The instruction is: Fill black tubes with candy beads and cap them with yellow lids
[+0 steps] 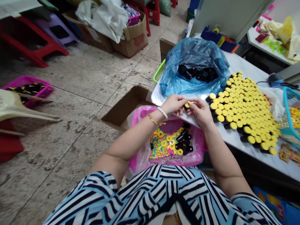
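My left hand [175, 104] and my right hand [200, 112] meet over the table's near edge. Between their fingertips is a small yellow round piece [187, 105] with a darker centre; whether a black tube sits behind it is hidden. Both hands are closed around it. Just below them, a pink basket [199, 147] lined with clear plastic holds colourful beads [159, 145], yellow round pieces [172, 142] and several black cylinders [182, 136]. To the right of my right hand, many black cylinders with yellow tops [243, 106] are packed together on the table.
A blue plastic bag [194, 51] of black parts sits at the back of the white table [236, 64]. A turquoise basket [287, 109] stands far right. An open cardboard box [126, 109] is at left; stools [35, 40] and another pink basket [47, 90] are farther left.
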`<action>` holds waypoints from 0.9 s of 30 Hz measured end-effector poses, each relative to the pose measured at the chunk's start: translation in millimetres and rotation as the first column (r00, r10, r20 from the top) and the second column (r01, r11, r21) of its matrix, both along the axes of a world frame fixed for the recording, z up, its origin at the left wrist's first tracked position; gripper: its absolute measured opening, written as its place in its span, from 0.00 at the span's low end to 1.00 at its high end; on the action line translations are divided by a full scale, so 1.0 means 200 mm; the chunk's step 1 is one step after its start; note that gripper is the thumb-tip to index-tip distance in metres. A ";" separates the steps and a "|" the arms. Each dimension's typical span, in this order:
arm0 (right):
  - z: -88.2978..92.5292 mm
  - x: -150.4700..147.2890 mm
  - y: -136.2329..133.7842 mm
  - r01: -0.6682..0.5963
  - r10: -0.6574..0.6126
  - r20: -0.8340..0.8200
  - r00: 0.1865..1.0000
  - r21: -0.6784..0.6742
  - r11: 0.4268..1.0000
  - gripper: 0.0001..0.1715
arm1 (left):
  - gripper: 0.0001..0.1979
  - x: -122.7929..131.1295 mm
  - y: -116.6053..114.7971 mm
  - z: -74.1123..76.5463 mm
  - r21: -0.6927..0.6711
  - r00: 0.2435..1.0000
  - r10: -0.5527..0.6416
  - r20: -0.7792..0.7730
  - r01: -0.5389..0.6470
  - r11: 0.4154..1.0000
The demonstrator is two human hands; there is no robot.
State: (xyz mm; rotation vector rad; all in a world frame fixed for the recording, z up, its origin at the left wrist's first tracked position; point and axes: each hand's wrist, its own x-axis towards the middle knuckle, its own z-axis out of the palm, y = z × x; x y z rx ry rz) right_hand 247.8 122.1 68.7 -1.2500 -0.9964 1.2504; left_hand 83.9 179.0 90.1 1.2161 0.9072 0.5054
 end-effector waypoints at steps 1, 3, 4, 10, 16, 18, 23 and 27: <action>0.00 -0.01 0.00 0.018 -0.018 0.013 1.000 0.010 1.000 0.25 | 0.16 0.00 0.00 0.01 -0.012 1.000 -0.001 -0.005 0.001 1.000; 0.02 -0.02 0.02 0.043 -0.044 0.037 0.998 0.026 0.999 0.23 | 0.17 0.01 0.00 0.03 -0.008 1.000 0.018 -0.018 -0.018 1.000; 0.04 -0.02 0.03 0.040 -0.041 0.050 0.998 0.032 0.999 0.21 | 0.17 0.02 0.01 0.05 0.017 0.999 0.036 -0.022 -0.036 0.999; 0.07 -0.01 0.06 -0.037 0.037 0.059 0.998 -0.001 0.999 0.21 | 0.16 0.02 0.01 -0.01 0.146 0.999 0.047 0.022 -0.050 0.988; 0.00 0.02 0.04 0.008 -0.009 -0.016 1.000 -0.078 0.997 0.31 | 0.21 -0.02 -0.10 -0.16 0.389 0.994 0.061 0.095 -0.094 0.916; 0.00 0.02 0.04 0.007 -0.011 -0.055 0.998 -0.073 0.997 0.30 | 0.20 -0.02 -0.11 -0.18 0.561 0.986 0.155 0.065 -0.165 0.811; 0.02 0.07 0.03 -0.048 0.024 -0.216 0.976 -0.106 0.993 0.19 | 0.19 0.00 -0.12 -0.18 0.683 0.955 0.298 -0.006 -0.214 0.699; 0.00 0.10 0.00 -0.026 -0.004 -0.261 0.965 -0.112 0.993 0.16 | 0.17 0.00 -0.11 -0.18 0.718 0.953 0.299 -0.039 -0.181 0.671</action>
